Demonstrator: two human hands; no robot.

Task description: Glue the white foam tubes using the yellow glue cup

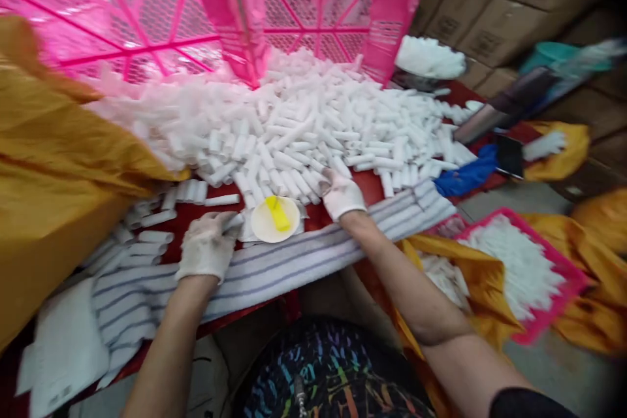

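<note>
- White gloves cover both of your hands, near the middle of the frame, over a striped cloth (294, 264) that lies along the table edge.
- Your left hand (208, 245) sits left of centre, with the fingers curled around one white tube (234, 222); the picture is blurred, so I cannot tell how tight this hold is.
- Your right hand (341, 194) is right of centre, palm down, with the fingers bent at the front edge of the big pile of white tubes (313, 124). It touches the pile, but I cannot tell if it grips anything.
- Between your hands lies a round white lid (267, 225) with a yellow piece (279, 213) on it.
- Pink crates (313, 6) stand behind the pile, at the top of the frame.
- Yellow fabric (53, 170) fills the left side.
- A pink tray (553, 310) with more white tubes is at the lower right.
- A blue glove (465, 173) lies at the right end of the pile.
</note>
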